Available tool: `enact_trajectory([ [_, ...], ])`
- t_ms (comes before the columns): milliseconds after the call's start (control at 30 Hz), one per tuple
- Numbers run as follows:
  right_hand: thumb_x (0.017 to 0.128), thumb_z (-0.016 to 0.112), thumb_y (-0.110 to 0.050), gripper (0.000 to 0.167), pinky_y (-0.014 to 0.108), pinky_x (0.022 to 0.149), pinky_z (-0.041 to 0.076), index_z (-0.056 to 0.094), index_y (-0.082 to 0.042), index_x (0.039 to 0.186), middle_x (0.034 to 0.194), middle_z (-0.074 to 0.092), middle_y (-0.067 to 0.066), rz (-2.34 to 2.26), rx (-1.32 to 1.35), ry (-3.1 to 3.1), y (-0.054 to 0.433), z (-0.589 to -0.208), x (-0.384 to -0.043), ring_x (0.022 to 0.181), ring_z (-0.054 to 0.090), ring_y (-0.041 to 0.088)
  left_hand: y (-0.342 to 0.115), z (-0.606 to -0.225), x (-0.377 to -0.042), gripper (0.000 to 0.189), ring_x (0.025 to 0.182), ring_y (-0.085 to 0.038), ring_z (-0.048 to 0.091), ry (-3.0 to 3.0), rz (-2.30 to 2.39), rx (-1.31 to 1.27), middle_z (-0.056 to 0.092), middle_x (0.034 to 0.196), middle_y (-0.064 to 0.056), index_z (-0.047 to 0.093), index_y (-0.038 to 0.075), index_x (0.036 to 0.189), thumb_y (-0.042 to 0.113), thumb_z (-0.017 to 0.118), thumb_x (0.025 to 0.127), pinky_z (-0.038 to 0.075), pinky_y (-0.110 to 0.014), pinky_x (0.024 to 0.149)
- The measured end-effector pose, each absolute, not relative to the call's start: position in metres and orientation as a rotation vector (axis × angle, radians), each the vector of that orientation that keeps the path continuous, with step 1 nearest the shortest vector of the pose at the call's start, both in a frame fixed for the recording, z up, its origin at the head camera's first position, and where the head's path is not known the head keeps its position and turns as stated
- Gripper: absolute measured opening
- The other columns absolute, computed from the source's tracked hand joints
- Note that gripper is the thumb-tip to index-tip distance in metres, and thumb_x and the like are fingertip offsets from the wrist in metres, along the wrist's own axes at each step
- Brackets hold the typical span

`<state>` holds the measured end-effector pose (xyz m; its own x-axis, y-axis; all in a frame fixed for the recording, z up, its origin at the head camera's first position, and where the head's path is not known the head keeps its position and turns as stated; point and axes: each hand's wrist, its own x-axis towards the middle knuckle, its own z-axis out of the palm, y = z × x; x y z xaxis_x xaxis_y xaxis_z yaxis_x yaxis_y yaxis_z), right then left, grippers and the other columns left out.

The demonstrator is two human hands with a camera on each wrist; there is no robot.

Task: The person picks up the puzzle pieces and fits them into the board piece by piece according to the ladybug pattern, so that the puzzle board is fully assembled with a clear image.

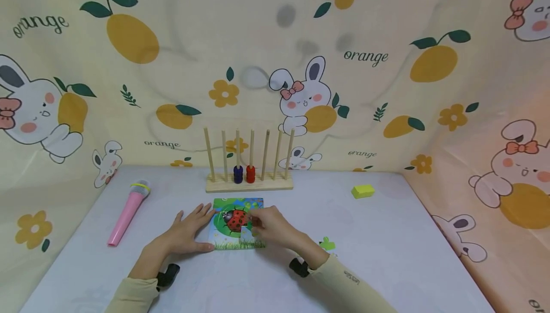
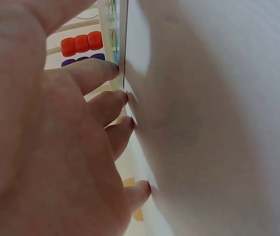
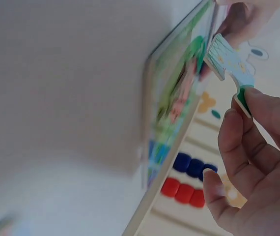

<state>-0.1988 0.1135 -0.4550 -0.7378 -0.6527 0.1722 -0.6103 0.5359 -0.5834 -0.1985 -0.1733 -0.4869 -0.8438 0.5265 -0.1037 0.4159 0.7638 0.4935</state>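
A square ladybug jigsaw puzzle lies on the table. My left hand, fingers spread, rests along its left side, with the thumb at the lower left corner. My right hand is over the puzzle's right side. Between thumb and forefinger it pinches a jigsaw piece, light blue with grass and a green end, which stands tilted off the board in the right wrist view. Another green jigsaw piece lies on the table near the right forearm. In the left wrist view, the fingertips touch the puzzle's edge.
Behind the puzzle stands a wooden peg rack with blue beads and red beads on two pegs. A pink toy microphone lies at the left, and a yellow block at the back right. Patterned cloth hangs behind.
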Motion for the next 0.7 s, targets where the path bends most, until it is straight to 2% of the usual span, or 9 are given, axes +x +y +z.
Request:
enact_trajectory([
  [267, 0.090, 0.071, 0.001, 0.016, 0.016, 0.067, 0.046, 0.070, -0.006, 0.104, 0.085, 0.069, 0.001, -0.892, -1.100, 2.676, 0.076, -0.451, -0.212, 0.074, 0.056, 0.003, -0.173, -0.484, -0.198, 0.101, 0.147, -0.047, 0.016, 2.733, 0.686, 0.770, 0.024, 0.161, -0.023, 0.034, 0.001, 0.153, 0.056, 0.077, 0.080, 0.004, -0.080, 0.104],
  [533, 0.090, 0.072, -0.002, 0.016, 0.017, 0.066, 0.043, 0.072, -0.009, 0.104, 0.076, 0.061, -0.009, -0.827, -1.072, 2.705, 0.057, -0.455, -0.219, 0.067, 0.051, 0.001, -0.174, -0.486, -0.198, 0.102, 0.148, -0.046, 0.016, 2.737, 0.677, 0.764, 0.024, 0.161, -0.022, 0.033, 0.002, 0.154, 0.056, 0.077, 0.080, 0.005, -0.080, 0.105],
  [700, 0.089, 0.073, -0.004, 0.017, 0.026, 0.080, 0.042, 0.072, -0.012, 0.104, 0.072, 0.059, -0.012, -0.776, -1.074, 2.721, 0.048, -0.461, -0.219, 0.066, 0.050, 0.000, -0.175, -0.486, -0.198, 0.101, 0.147, -0.047, 0.017, 2.739, 0.688, 0.770, 0.025, 0.161, -0.022, 0.034, 0.001, 0.153, 0.054, 0.078, 0.080, 0.004, -0.081, 0.104],
])
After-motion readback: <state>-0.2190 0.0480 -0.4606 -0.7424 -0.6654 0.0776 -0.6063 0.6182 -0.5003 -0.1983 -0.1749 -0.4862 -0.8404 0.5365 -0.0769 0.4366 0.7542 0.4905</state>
